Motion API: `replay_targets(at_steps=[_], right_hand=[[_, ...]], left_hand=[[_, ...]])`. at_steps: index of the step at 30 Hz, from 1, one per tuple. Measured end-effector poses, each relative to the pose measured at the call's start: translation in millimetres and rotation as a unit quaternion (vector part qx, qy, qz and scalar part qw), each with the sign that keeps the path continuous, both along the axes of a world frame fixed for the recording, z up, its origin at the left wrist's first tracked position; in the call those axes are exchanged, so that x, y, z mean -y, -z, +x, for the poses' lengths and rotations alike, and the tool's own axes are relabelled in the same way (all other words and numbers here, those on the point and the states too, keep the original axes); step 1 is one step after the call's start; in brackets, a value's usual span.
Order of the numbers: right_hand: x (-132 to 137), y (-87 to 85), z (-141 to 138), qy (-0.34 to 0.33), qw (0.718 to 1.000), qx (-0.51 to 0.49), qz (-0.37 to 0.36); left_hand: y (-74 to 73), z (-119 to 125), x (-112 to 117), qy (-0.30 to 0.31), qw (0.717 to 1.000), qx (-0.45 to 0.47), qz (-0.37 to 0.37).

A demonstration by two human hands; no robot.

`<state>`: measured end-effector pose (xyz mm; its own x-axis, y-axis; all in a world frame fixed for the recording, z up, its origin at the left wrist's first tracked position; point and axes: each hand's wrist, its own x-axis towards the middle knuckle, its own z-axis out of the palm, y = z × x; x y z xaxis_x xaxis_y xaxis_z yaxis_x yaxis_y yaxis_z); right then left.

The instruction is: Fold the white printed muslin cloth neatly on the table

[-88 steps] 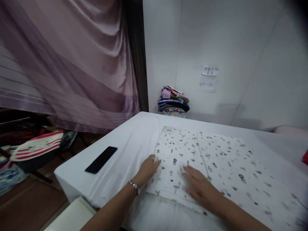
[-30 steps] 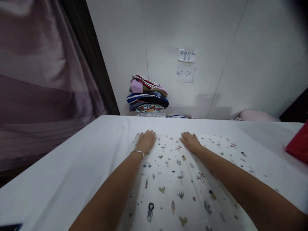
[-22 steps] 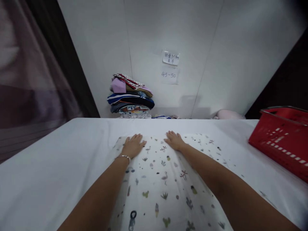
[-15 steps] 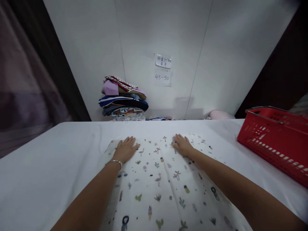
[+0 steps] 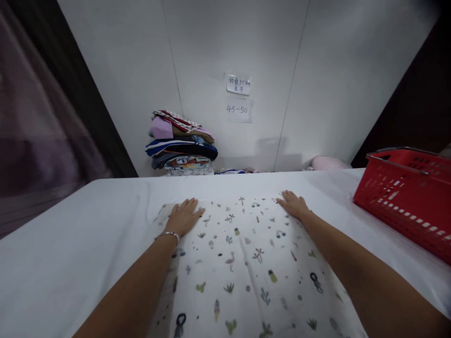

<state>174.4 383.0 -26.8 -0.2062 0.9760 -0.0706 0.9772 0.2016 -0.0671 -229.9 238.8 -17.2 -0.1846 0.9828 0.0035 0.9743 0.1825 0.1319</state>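
A white cloth (image 5: 239,263) printed with flamingos, cacti, palms and pineapples lies spread over the white-covered table, with a faint crease running down its middle. My left hand (image 5: 183,217) rests flat near its far left corner, fingers spread, a bracelet on the wrist. Close to the far right corner, my right hand (image 5: 293,204) presses palm-down on the cloth, fingers extended. Neither hand grips anything. The near end of the cloth runs out of view at the bottom.
Beyond the table's far edge stands a stack of folded fabrics (image 5: 183,143). A red plastic basket (image 5: 405,202) sits on the right side of the table. Two paper signs (image 5: 238,96) hang on the white wall. A pink item (image 5: 329,163) shows behind the table.
My right hand has slid right across the cloth toward its far right corner, uncovering more of the print. My left hand stays in nearly the same place.
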Motion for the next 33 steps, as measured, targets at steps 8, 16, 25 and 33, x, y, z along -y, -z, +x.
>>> replay_targets(at_steps=[8,16,25,33], right_hand=[[36.5,-6.3,10.9,-0.001,0.998,0.028,0.058],[143.7,12.7,100.8,-0.073,0.994,0.029,0.071],[168.1,10.3,111.8,-0.059,0.997,0.018,0.055],[223.2,18.2,129.1,-0.099,0.992,0.000,0.084]], left_hand=[[-5.8,-2.2,2.0,-0.025,0.999,0.025,0.020],[-18.2,12.3,124.7,0.040,0.999,-0.007,0.018],[-21.7,23.8,183.6,-0.007,1.000,0.014,-0.022],[-12.8,44.2,248.0,-0.015,1.000,0.018,0.015]])
